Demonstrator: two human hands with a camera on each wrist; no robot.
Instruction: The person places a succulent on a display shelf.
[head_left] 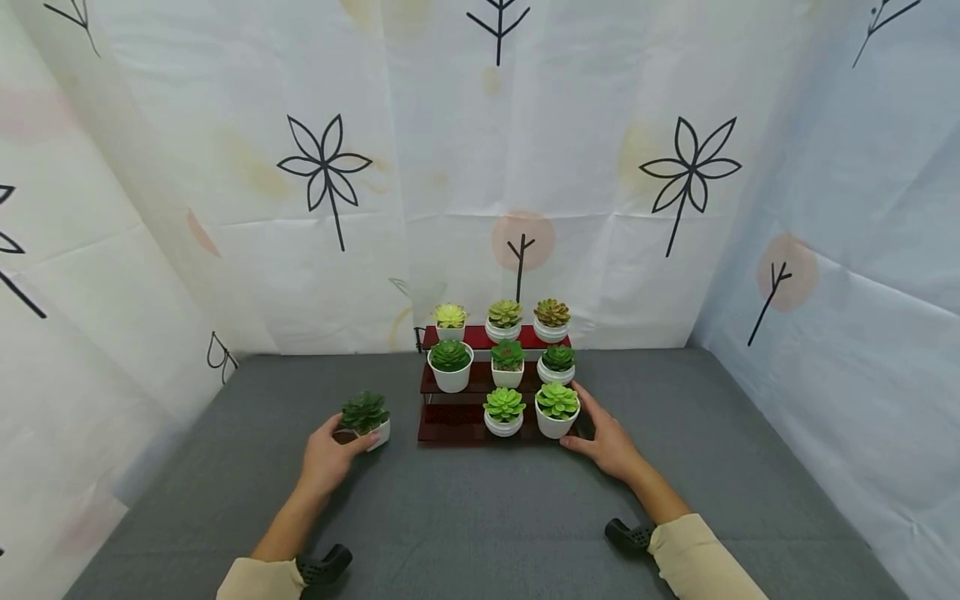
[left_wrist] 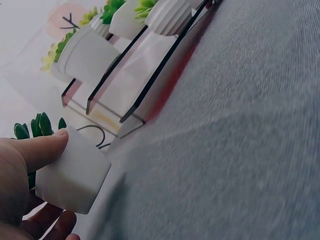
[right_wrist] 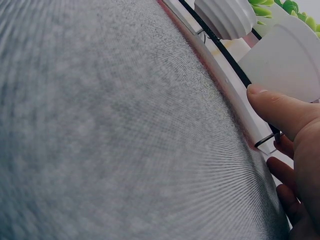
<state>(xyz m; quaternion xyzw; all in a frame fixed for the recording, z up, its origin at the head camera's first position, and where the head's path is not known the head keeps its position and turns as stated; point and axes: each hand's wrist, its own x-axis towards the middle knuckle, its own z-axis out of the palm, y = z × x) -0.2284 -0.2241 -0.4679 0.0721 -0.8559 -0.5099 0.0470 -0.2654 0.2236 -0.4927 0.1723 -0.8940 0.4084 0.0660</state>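
Observation:
In the head view my left hand [head_left: 327, 460] pinches a dark green potted succulent [head_left: 365, 413] by its white square pot [left_wrist: 75, 172], left of a tiered display stand [head_left: 450, 433]. The thumb lies across the pot's side, and in the left wrist view the pot is tilted above the cloth. At the stand's right end my right hand [head_left: 611, 446] grips the lowest tier, thumb on its front edge [right_wrist: 235, 65] and fingers around the corner. Close to that thumb stands a bright green succulent in a white pot [head_left: 555, 423]. The lowest tier's left part is bare.
On the stand's top tier are three succulents, including a reddish one [head_left: 552, 313]. Three more, one in a large pot [head_left: 451, 379], fill the middle tier. A ribbed-pot succulent [head_left: 503, 425] stands on the lowest tier. Grey cloth [head_left: 480, 517] covers the table; patterned fabric [head_left: 450, 167] hangs behind.

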